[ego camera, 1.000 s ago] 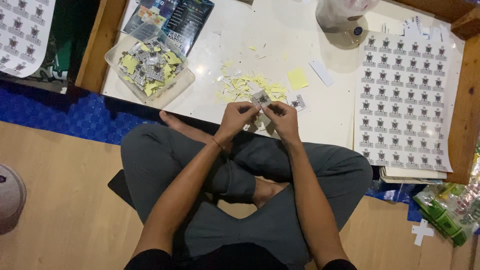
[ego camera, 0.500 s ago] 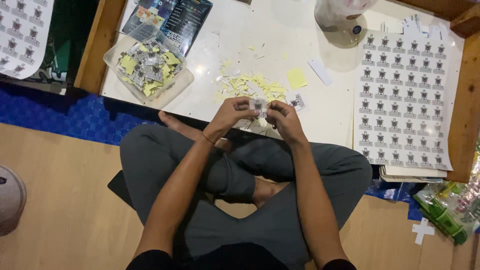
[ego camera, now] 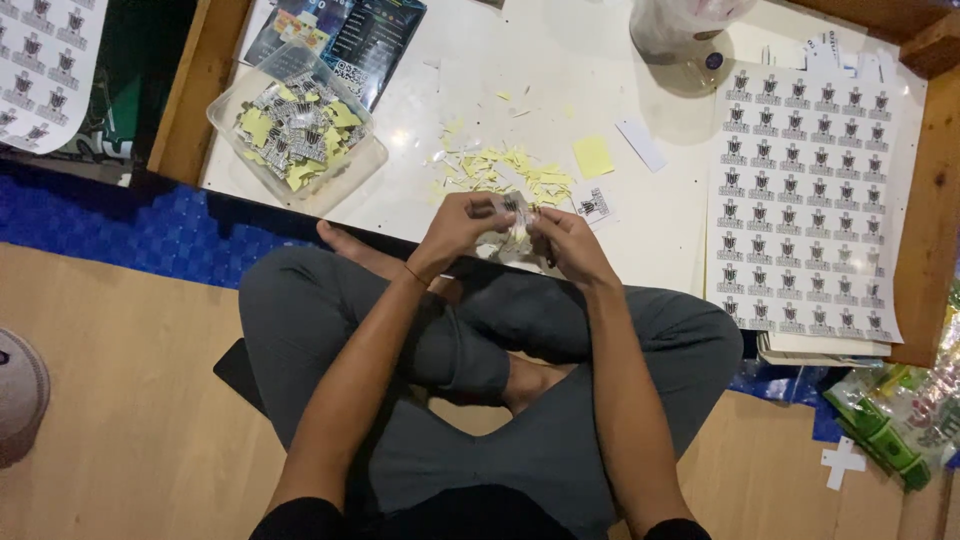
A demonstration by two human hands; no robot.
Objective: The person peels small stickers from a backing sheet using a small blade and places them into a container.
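I sit cross-legged at a low white table [ego camera: 420, 100]. My left hand [ego camera: 462, 226] and my right hand [ego camera: 562, 240] meet over the table's near edge, both pinching a small printed sticker [ego camera: 512, 207] between the fingertips. Just beyond my fingers lies a heap of yellow paper scraps [ego camera: 510, 172]. A single cut sticker [ego camera: 592, 206] rests on the table to the right of my hands. A clear plastic tub [ego camera: 296, 130] holding several stickers and yellow backings stands at the left.
A large sheet of uncut stickers [ego camera: 805, 195] covers the table's right side. A yellow square [ego camera: 593, 156] and a white strip [ego camera: 641, 143] lie mid-table. A dark packet [ego camera: 340, 40] and a clear jar [ego camera: 680, 35] stand at the back. Green packets [ego camera: 890, 425] lie on the floor.
Both hands have lifted slightly away from my lap toward the table edge, still working the small sticker between the fingertips.
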